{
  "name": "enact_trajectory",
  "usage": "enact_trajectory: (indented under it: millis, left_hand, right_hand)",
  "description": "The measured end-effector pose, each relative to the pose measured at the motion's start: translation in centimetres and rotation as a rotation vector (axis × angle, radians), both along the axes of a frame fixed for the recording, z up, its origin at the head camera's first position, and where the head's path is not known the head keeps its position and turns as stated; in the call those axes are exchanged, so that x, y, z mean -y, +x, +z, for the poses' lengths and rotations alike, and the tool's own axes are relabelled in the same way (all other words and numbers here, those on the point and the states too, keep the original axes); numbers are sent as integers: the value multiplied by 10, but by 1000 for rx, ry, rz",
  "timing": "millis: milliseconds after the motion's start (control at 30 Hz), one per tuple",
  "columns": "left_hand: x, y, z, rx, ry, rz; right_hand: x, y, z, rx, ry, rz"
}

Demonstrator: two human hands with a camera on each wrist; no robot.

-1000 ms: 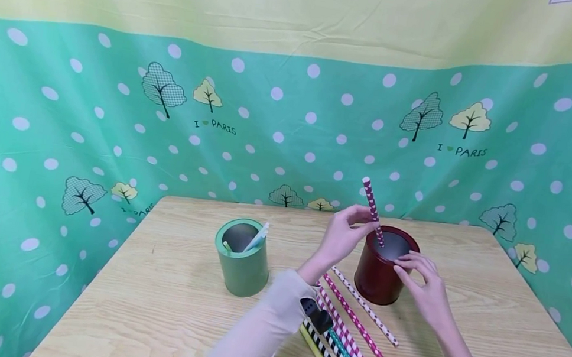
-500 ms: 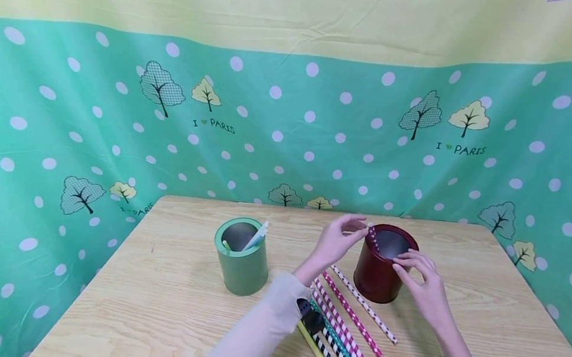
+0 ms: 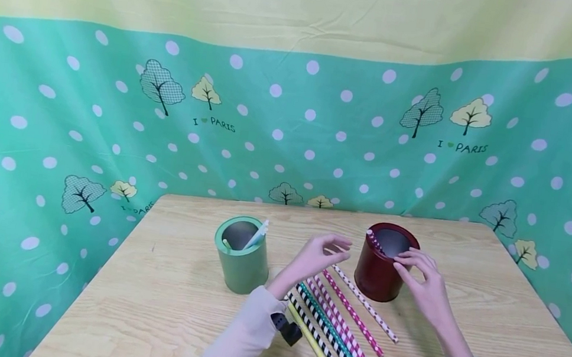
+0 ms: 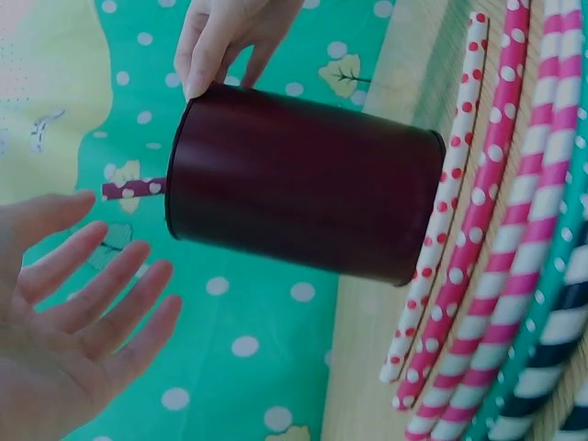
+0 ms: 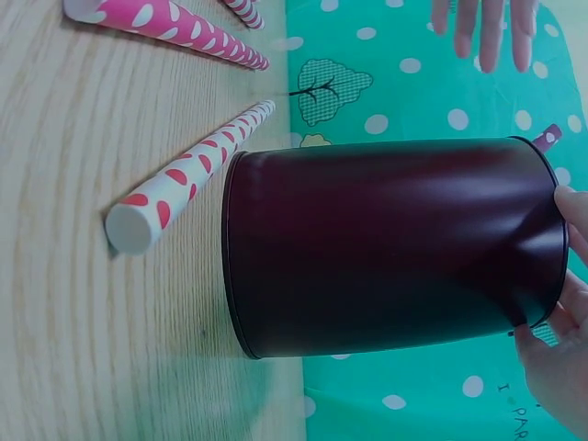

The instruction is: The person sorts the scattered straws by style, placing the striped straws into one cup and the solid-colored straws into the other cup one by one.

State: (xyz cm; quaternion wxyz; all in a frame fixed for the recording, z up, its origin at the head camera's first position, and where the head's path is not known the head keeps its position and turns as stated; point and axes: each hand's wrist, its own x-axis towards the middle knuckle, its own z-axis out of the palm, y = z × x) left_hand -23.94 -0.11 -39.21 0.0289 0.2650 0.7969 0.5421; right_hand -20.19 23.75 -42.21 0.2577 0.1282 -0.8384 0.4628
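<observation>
Head view: the dark red cup (image 3: 387, 263) stands upright on the wooden table (image 3: 491, 299); the right hand (image 3: 425, 282) pinches its near rim, and the left hand (image 3: 315, 258), fingers relaxed and empty, hovers just left of it. A pink dotted straw (image 3: 375, 241) leans inside the cup.

Left wrist view: loose straws (image 4: 496, 257) lie beside the cup's base.

Right wrist view: fingertips (image 5: 570, 276) apparently grip the cup's rim.

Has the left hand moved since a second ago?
Yes. The left hand has let go of the dotted pink straw, now resting inside the dark red cup, and drawn back leftward and down, away from the cup's rim, fingers open.
</observation>
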Motion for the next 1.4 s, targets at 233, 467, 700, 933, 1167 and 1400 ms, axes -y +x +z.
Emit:
enact_trajectory:
  millis: [233, 467, 700, 933, 1167, 1400]
  left_hand:
    - [16, 7, -6, 18, -80, -74]
    - [30, 16, -10, 68, -117, -106]
    - [42, 22, -15, 15, -211, -148]
    - [51, 30, -20, -8, -284, -191]
    - [60, 37, -29, 0, -359, -240]
    - [69, 41, -34, 19, -442, -285]
  right_hand:
    - [-5, -6, -13, -52, -92, 78]
    - [-1, 1, -1, 24, 14, -2]
    - [1, 0, 2, 27, 12, -17]
    - [-5, -7, -9, 7, -7, 19]
    - [-8, -8, -17, -24, -25, 44]
    - [-1, 1, -1, 30, 18, -6]
